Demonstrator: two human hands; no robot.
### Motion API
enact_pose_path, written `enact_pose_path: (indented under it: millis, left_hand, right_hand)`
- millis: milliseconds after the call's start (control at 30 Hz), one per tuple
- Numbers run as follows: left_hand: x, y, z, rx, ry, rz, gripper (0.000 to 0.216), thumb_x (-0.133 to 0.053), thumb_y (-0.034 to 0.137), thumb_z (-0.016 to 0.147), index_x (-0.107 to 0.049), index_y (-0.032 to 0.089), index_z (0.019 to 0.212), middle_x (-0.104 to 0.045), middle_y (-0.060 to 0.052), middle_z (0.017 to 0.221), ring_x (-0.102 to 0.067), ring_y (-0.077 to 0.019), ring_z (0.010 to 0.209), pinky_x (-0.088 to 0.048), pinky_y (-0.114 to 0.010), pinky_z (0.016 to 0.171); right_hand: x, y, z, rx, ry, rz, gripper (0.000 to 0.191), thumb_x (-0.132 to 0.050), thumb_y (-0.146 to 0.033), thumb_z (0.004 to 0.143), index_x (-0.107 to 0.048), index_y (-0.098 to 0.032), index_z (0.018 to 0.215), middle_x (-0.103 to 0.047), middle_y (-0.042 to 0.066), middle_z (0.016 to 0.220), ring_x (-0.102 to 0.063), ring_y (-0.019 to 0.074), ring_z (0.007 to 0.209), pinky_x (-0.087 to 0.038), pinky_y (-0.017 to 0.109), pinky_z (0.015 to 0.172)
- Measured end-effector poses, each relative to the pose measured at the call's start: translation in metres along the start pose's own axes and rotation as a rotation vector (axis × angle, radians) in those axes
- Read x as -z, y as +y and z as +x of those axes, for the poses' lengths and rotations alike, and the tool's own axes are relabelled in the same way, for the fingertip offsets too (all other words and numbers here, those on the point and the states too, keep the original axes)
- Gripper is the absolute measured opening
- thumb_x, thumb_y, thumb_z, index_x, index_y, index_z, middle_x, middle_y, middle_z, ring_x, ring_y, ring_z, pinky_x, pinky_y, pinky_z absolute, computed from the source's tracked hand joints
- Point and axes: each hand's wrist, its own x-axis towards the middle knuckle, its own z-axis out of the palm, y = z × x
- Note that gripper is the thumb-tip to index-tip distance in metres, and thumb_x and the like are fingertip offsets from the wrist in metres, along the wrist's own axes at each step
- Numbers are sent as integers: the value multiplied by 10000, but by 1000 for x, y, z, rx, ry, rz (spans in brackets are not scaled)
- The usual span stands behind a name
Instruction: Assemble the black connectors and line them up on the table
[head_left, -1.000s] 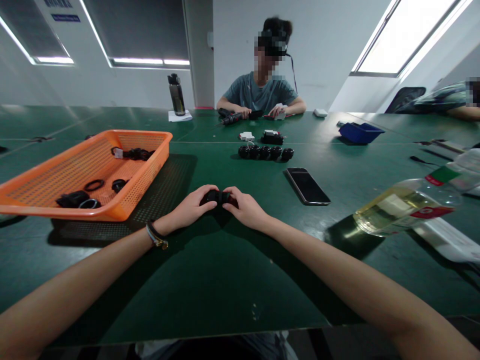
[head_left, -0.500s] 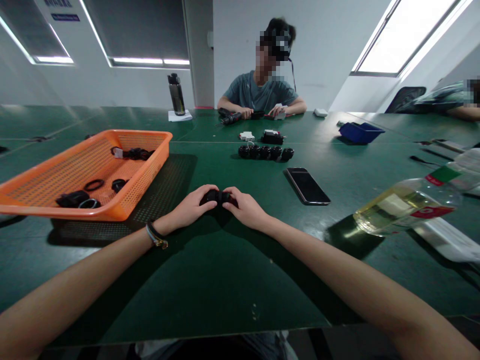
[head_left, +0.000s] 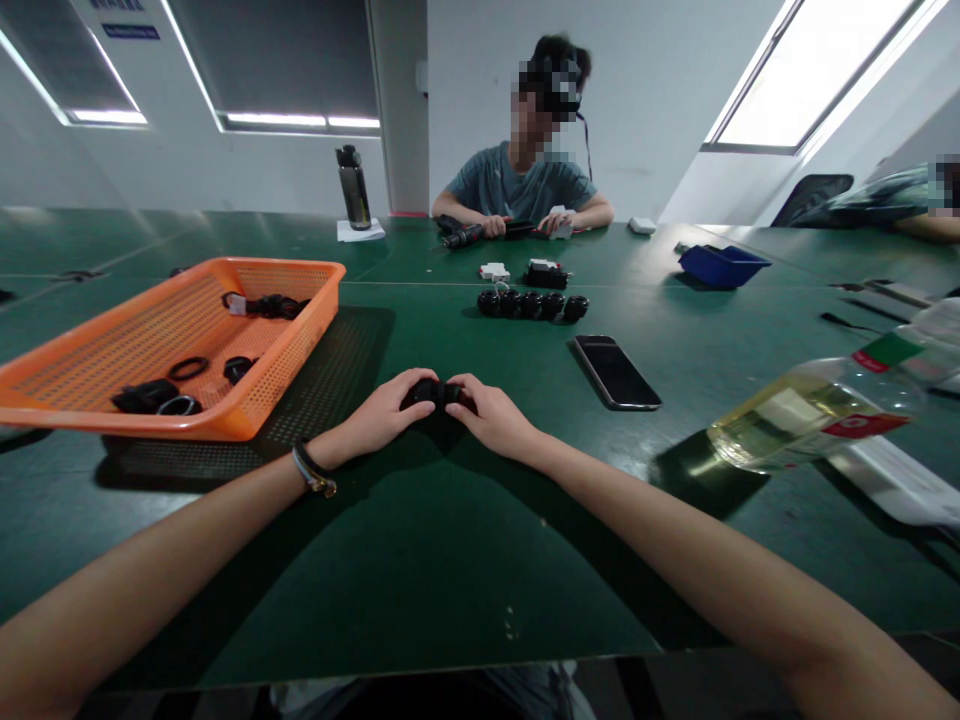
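Observation:
Just above the table, a black cylindrical part (head_left: 429, 391) is held end to end between my two hands. My left hand (head_left: 390, 408) wraps its left end, thumb on the near side. The right end is gripped by my right hand (head_left: 491, 412), also closed with the thumb in front. A narrow black band of the part shows in the gap between the hands; its exact kind is too dark to tell. Beyond my hands stands a row of several similar black round parts (head_left: 530, 304).
To the left is an orange basket (head_left: 289, 395) with black parts and cable. A phone (head_left: 616, 372) and a tilted bottle of yellow liquid (head_left: 787, 415) lie right. Farther off are a blue tray (head_left: 724, 266), a dark bottle (head_left: 352, 188) and a person (head_left: 517, 185) near a power drill (head_left: 461, 235).
My hands stay in nearly the same place, still closed on the black part. The band between them looks slightly turned or shifted.

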Motion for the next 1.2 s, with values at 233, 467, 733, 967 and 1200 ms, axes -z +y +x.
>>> enact_pose_path:
  millis: [233, 467, 733, 967, 1200]
  left_hand:
    - [0, -1, 0, -3, -2, 7, 412, -450, 394, 759, -484, 142, 1084, -556, -92, 1098, -517, -241, 987, -391, -373, 906]
    - [0, 0, 0, 0, -1, 4, 401, -459, 379, 752, -488, 151, 1080, -559, -86, 1106, -516, -239, 995, -388, -370, 915]
    - [0, 1, -1, 13, -7, -5, 424, -448, 392, 751, -480, 138, 1089, -547, -99, 1113, -510, -240, 992, -378, -372, 918]
    - [1, 0, -1, 18, -11, 5, 419, -450, 395, 755, -477, 153, 1096, -547, -90, 1117, -512, -241, 993, -386, -373, 908]
    - [0, 0, -1, 13, -5, 1, 415, -451, 399, 764, -483, 149, 1094, -553, -94, 1114, -516, -244, 994, -390, -384, 913]
  right_hand:
    - [2, -3, -1, -22, -16, 11, 235, -476, -200, 832, -482, -132, 1057, -614, 37, 789, -558, 135, 690, -399, 248, 628]
    - [0, -2, 1, -26, -4, -17, 244, -485, -206, 831, -491, -117, 1058, -619, 49, 798, -561, 138, 698, -392, 250, 642]
    - [0, -1, 1, -33, -5, 4, 238, -477, -221, 838, -499, -123, 1053, -623, 49, 813, -564, 135, 705, -392, 243, 632]
    - [1, -3, 1, -48, -11, -18, 240, -460, -227, 849, -496, -123, 1062, -624, 51, 814, -565, 136, 706, -390, 244, 630]
    - [0, -2, 1, -38, -9, -11, 230, -448, -237, 859, -501, -124, 1051, -624, 55, 824, -570, 137, 710, -393, 246, 632]
